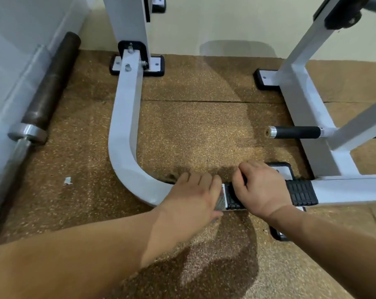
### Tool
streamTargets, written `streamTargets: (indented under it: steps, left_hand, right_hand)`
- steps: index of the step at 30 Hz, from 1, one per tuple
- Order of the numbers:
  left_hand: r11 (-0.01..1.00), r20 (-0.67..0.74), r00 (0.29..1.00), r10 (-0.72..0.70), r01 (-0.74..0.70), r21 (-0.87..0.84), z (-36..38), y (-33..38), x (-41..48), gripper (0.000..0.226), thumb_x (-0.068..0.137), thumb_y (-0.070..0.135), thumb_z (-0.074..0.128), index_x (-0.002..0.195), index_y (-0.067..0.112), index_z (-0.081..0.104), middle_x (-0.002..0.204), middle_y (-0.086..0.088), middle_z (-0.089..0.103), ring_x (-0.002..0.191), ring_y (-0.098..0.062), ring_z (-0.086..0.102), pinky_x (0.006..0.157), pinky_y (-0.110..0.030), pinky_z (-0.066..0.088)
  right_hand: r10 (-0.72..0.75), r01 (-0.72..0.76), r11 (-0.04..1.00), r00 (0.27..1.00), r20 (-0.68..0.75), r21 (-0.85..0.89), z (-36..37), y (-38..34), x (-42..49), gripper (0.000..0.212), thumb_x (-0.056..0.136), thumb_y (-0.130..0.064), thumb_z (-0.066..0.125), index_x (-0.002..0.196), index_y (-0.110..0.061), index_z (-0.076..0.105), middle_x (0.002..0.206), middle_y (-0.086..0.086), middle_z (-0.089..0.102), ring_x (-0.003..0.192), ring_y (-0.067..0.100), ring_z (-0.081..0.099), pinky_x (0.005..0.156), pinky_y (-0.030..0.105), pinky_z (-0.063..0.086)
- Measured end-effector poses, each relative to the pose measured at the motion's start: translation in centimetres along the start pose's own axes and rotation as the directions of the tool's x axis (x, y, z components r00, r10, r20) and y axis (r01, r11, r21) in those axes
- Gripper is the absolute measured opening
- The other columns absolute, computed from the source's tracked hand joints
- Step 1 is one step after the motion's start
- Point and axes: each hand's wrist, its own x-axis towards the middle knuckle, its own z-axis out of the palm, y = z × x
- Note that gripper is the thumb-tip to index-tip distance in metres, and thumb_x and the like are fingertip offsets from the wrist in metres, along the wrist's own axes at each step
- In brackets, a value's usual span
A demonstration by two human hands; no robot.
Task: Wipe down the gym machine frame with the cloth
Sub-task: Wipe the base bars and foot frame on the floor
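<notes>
rubber floor: left hand flat on cloth, right hand fingers gripping frame

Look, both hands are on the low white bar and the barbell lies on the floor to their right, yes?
Not quite. The left hand and right hand are on the low white bar, but the barbell lies on the floor to their left. The head view shows it.
</notes>
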Motion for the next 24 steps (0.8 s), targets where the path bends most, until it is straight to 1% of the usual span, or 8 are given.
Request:
streamTargets:
  steps: [5, 8, 11, 14, 16, 19, 22, 24]
  left_hand:
    - [0.999, -0.079, 0.996, 0.032, -0.032, -0.002, 0.3, 0.2, -1.1, 0.079, 0.101, 0.046, 0.055, 0.159, 0.003, 0.023, 0.158, -0.021, 0.036, 0.145, -0.04, 0.038, 0.119, -0.054, 0.035]
    - [0.988, -0.119, 0.984, 0.134, -0.124, 0.09, 0.9, -2.1, -4.1, 0.073, 0.097, 0.024, 0.052, 0.162, 0.007, 0.023, 0.164, -0.019, 0.029, 0.15, -0.04, 0.033, 0.121, -0.055, 0.032]
    - [0.976, -0.148, 0.974, 0.173, -0.149, 0.16, 1.6, -3.9, -5.7, 0.077, 0.088, 0.017, 0.053, 0.16, 0.006, 0.027, 0.16, -0.021, 0.033, 0.146, -0.041, 0.038, 0.12, -0.054, 0.029]
    - [0.988, -0.171, 0.984, 0.041, -0.014, 0.155, 1.4, -1.6, -3.4, 0.066, 0.098, 0.027, 0.047, 0.155, -0.001, 0.032, 0.147, -0.025, 0.046, 0.133, -0.043, 0.05, 0.116, -0.058, 0.037]
    - [0.993, -0.136, 0.991, -0.018, 0.034, 0.111, 1.4, 1.0, -0.8, 0.072, 0.102, 0.04, 0.048, 0.154, -0.006, 0.029, 0.138, -0.026, 0.051, 0.123, -0.044, 0.054, 0.112, -0.059, 0.04]
    - [0.998, -0.126, 0.992, -0.006, 0.014, 0.063, 1.2, 1.8, 1.0, 0.088, 0.097, 0.054, 0.055, 0.154, -0.005, 0.024, 0.134, -0.022, 0.052, 0.121, -0.04, 0.055, 0.111, -0.053, 0.044]
    - [1.0, -0.173, 0.985, 0.024, -0.021, 0.016, 0.6, -1.0, -1.6, 0.092, 0.087, 0.058, 0.068, 0.154, 0.005, 0.036, 0.136, -0.014, 0.057, 0.123, -0.033, 0.058, 0.109, -0.046, 0.046]
    - [0.997, -0.186, 0.981, 0.056, -0.046, 0.061, 0.5, -4.0, -4.5, 0.088, 0.085, 0.056, 0.071, 0.153, 0.008, 0.042, 0.139, -0.012, 0.057, 0.127, -0.032, 0.057, 0.116, -0.048, 0.041]
  right_hand:
    - [-0.009, 0.009, 1.0, 0.998, -0.065, 0.007, 0.1, 0.4, -0.2, 0.03, 0.098, -0.032, 0.044, 0.069, -0.026, 0.036, 0.065, -0.001, 0.05, 0.064, 0.024, 0.049, 0.065, 0.029, 0.025]
    - [-0.009, 0.011, 1.0, 0.995, -0.103, 0.02, 0.0, 0.3, -0.4, 0.032, 0.098, -0.03, 0.045, 0.067, -0.025, 0.035, 0.065, -0.008, 0.038, 0.062, 0.019, 0.04, 0.066, 0.027, 0.016]
    - [0.001, 0.0, 1.0, 0.997, -0.077, 0.019, 0.0, -0.1, -0.3, 0.033, 0.098, -0.029, 0.045, 0.067, -0.023, 0.036, 0.066, -0.008, 0.037, 0.063, 0.021, 0.042, 0.066, 0.029, 0.02]
    - [0.018, -0.018, 1.0, 0.999, -0.037, -0.016, 0.2, -0.2, -0.1, 0.031, 0.098, -0.032, 0.045, 0.068, -0.023, 0.038, 0.066, -0.002, 0.049, 0.066, 0.027, 0.052, 0.064, 0.033, 0.03]
    - [0.035, -0.035, 0.999, 0.999, 0.001, -0.014, 0.1, -0.2, -0.1, 0.032, 0.098, -0.035, 0.043, 0.069, -0.024, 0.039, 0.067, 0.0, 0.054, 0.068, 0.028, 0.055, 0.065, 0.035, 0.036]
    - [0.034, -0.034, 0.999, 0.998, 0.044, 0.014, -0.2, -0.2, -0.1, 0.035, 0.099, -0.039, 0.038, 0.068, -0.023, 0.041, 0.066, -0.003, 0.05, 0.068, 0.027, 0.054, 0.066, 0.035, 0.037]
    - [0.013, -0.014, 1.0, 0.999, 0.045, 0.01, -0.4, 0.1, -0.1, 0.034, 0.099, -0.036, 0.038, 0.068, -0.022, 0.042, 0.068, 0.0, 0.054, 0.07, 0.027, 0.054, 0.067, 0.035, 0.035]
    - [0.021, -0.02, 1.0, 0.998, 0.06, -0.006, -0.5, 0.2, -0.1, 0.035, 0.1, -0.035, 0.039, 0.068, -0.02, 0.043, 0.068, -0.001, 0.051, 0.071, 0.027, 0.052, 0.067, 0.033, 0.03]
